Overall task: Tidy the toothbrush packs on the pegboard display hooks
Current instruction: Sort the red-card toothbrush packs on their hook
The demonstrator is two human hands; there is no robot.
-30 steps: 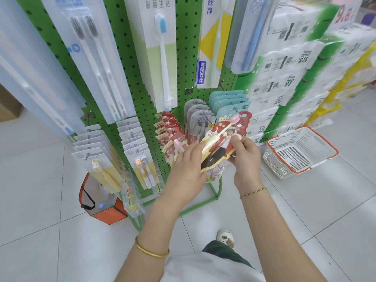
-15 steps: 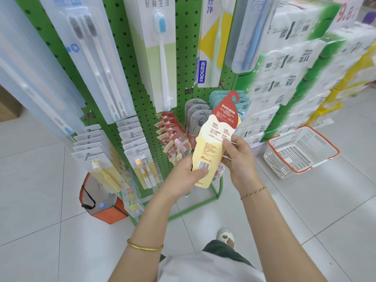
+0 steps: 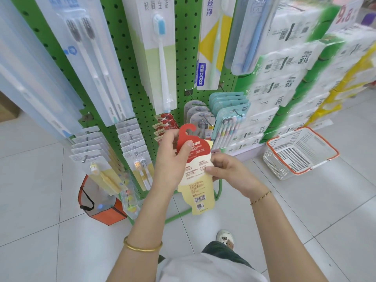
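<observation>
Shop aisle here, green pegboard [image 3: 183,58] filling 10 to 1 o'clock, tissue stacks [image 3: 284,78] crowding in at 2. The toothbrush pack [image 3: 200,186] is sitting dead centre, back facing me, looking like light, bendy card. Left hand [image 3: 173,159] is pinching its red hanger and right hand [image 3: 230,171] is pinching the side edge. Matching red packs [image 3: 164,125] are crowding the hook at 11, so I'm guessing steering by the hanger is working best.

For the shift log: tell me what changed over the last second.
The red-and-cream pack was flipped to show its back. The left hand shifted from its lower edge up to its red hanger. The right hand still pinches the right edge; hung packs unchanged.
</observation>
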